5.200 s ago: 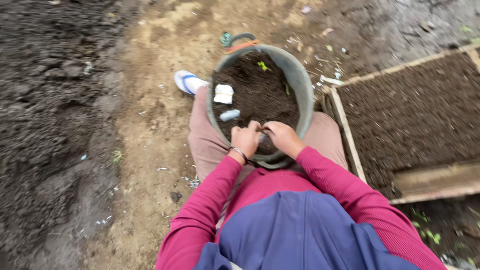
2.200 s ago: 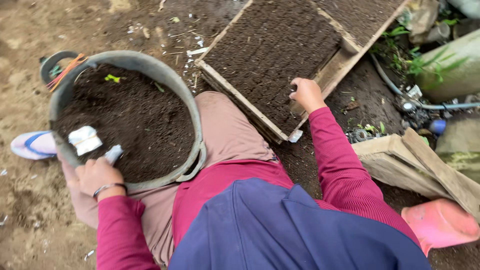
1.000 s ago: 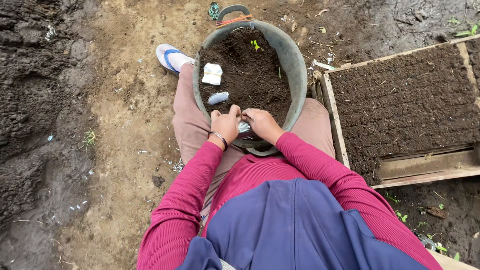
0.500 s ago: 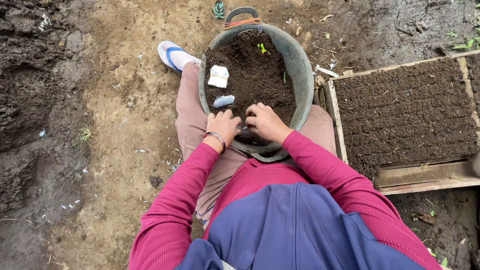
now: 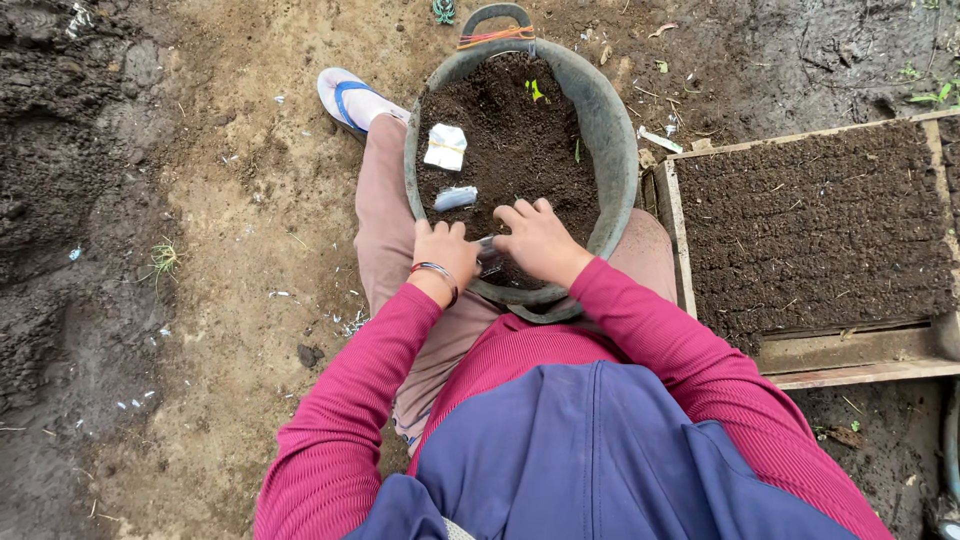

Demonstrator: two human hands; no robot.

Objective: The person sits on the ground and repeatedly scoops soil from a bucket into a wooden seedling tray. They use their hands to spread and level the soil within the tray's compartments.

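A grey round tub (image 5: pixel 618 140) full of dark soil rests between my knees. My left hand (image 5: pixel 443 252) is closed on a small clear plastic bag (image 5: pixel 488 257) at the tub's near edge. My right hand (image 5: pixel 538 240) lies against the same bag with its fingers spread over the soil. A white folded packet (image 5: pixel 446 146) and a small pale roll of plastic (image 5: pixel 456 197) lie on the soil just beyond my left hand. A green sprout (image 5: pixel 536 91) shows at the tub's far side.
A wooden-framed tray (image 5: pixel 668 205) packed with rows of dark soil stands to the right. My foot in a blue-strapped sandal (image 5: pixel 347 97) is at the tub's far left. Sandy ground and clumped dark earth (image 5: pixel 60 200) lie left.
My right hand has spread its fingers over the soil by the bag since a second ago. About two seconds ago it reached right to the wooden tray, then came back to the tub.
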